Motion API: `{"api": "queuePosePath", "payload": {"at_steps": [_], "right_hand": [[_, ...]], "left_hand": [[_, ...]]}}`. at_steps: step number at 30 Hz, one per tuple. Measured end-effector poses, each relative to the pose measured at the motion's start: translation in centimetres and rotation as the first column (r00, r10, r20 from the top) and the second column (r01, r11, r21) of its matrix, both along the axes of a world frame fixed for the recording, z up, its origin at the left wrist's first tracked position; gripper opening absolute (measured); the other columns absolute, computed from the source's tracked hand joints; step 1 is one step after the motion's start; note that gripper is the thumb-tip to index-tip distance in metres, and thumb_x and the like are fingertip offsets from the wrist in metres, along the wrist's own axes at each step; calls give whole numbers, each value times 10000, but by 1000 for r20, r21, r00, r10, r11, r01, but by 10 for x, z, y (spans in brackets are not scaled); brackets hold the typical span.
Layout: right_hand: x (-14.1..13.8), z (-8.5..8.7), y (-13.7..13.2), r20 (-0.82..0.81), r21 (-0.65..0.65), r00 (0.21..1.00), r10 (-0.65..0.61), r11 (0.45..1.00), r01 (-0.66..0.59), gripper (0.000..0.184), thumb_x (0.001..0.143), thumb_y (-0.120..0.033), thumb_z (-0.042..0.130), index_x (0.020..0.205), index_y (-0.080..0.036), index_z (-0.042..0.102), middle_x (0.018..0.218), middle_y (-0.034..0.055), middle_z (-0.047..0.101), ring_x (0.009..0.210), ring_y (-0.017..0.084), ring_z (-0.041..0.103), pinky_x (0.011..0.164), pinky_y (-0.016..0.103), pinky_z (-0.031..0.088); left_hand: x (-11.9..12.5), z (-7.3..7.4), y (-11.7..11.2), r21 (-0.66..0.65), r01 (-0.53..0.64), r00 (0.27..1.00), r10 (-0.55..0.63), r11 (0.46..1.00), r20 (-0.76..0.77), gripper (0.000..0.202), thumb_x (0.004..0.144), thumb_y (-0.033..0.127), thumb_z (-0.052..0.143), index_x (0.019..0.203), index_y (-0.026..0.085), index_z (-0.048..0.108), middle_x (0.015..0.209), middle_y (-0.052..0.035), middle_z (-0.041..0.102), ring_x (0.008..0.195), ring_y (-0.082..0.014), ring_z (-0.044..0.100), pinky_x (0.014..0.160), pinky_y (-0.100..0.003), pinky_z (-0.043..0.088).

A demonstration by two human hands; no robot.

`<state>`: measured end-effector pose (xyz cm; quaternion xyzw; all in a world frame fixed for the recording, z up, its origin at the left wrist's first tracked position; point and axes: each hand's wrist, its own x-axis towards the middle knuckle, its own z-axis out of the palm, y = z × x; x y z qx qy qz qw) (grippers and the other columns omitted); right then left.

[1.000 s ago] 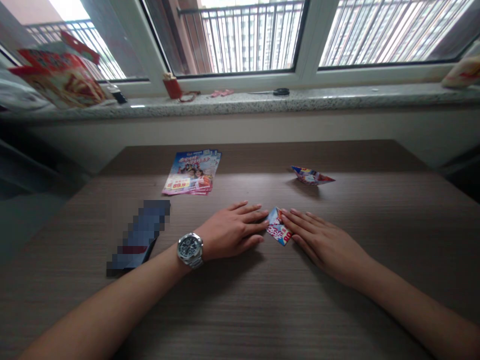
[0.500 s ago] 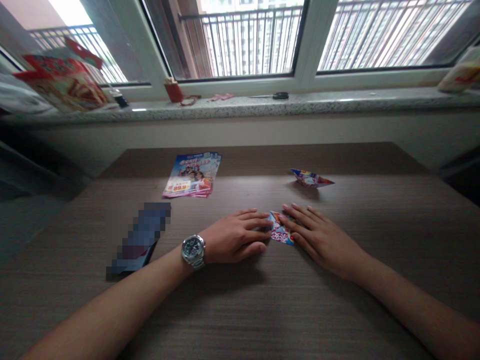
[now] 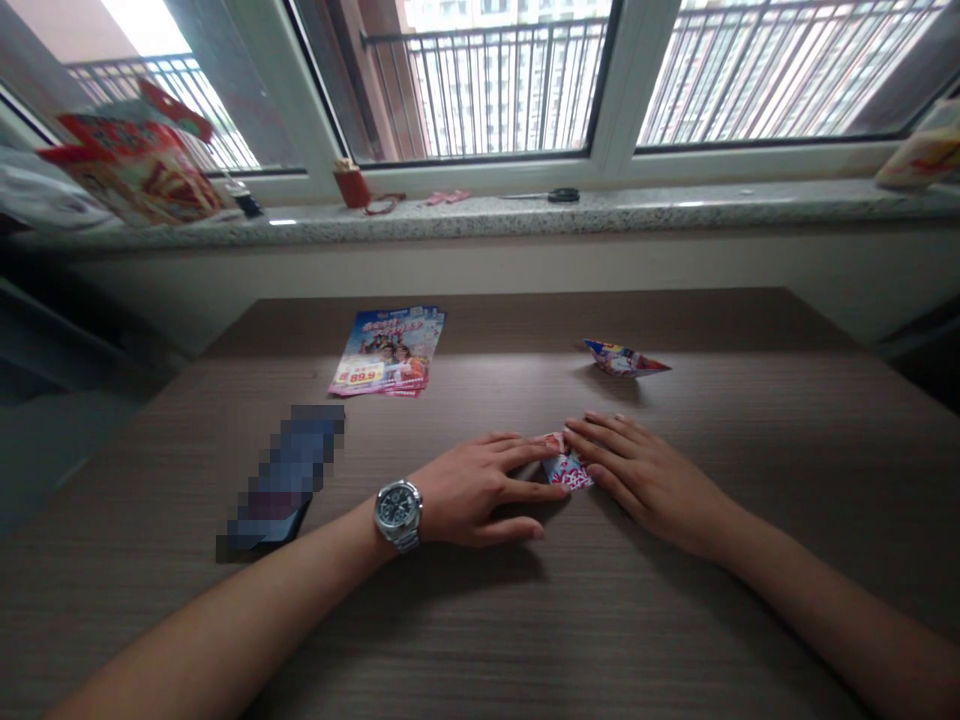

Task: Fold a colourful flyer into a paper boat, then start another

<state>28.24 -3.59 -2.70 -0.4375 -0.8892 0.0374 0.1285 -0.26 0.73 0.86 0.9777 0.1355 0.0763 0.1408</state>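
Observation:
A small folded piece of glossy printed paper (image 3: 568, 468), red, white and blue, lies on the wooden table (image 3: 600, 620) between my hands. The fingertips of my left hand (image 3: 480, 490) rest on its left side, and a steel wristwatch (image 3: 397, 515) sits on that wrist. My right hand (image 3: 637, 472) lies flat with its fingers on the paper's right side. Part of the paper is hidden under those fingers. Both hands are flat on the table, so I cannot tell whether they grip it.
A folded paper boat (image 3: 624, 358) and a stack of colourful flyers (image 3: 386, 352) lie beyond my hands. A pixelated phone (image 3: 281, 482) lies left of my left arm. The granite window sill (image 3: 480, 222) beyond the table holds a pair of scissors (image 3: 562, 196) and a red cup (image 3: 351, 187).
The folded paper now looks shorter and more compact, and it has shifted slightly right. My left hand has moved right, closer to it. My right fingers have moved over it.

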Motion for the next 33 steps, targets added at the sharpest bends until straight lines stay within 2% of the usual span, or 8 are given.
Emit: {"api": "queuePosePath", "payload": {"at_steps": [12,23,29,33], "right_hand": [[-1,-2,3,-38,-19,998,-54,998,53,460,1064,-296,342,1497,-196,459,1572,84,437,1453,235,395,1198,498,348],[-11,-7,0,-7,-15,989,-146,989,146,480,1061,-280,316,1505,-148,444,1602,108,382,1456,253,389,1200,496,339],[-12,-8,2,-36,-13,983,-179,984,178,486,1059,-295,319,1516,-170,429,1583,99,418,1445,253,406,1189,495,353],[-13,-8,3,-67,-22,980,-185,983,184,490,1061,-313,317,1519,-178,428,1573,110,433,1436,261,418,1175,509,370]], "left_hand": [[1,2,-3,-4,-7,1000,7,1000,-20,500,996,527,499,1453,323,508,1632,-65,289,1465,-286,364,1215,-487,299],[1,-1,-5,-9,-19,1000,19,1000,5,499,987,525,518,1448,335,512,1627,-57,305,1458,-290,374,1216,-477,300],[2,-1,-6,-6,-27,1000,27,1000,-7,513,984,544,512,1455,340,503,1629,-63,298,1449,-303,387,1207,-502,301],[1,-1,-7,-9,-25,1000,25,1000,17,517,978,530,531,1453,325,506,1623,-69,310,1455,-299,380,1201,-483,320]]}}
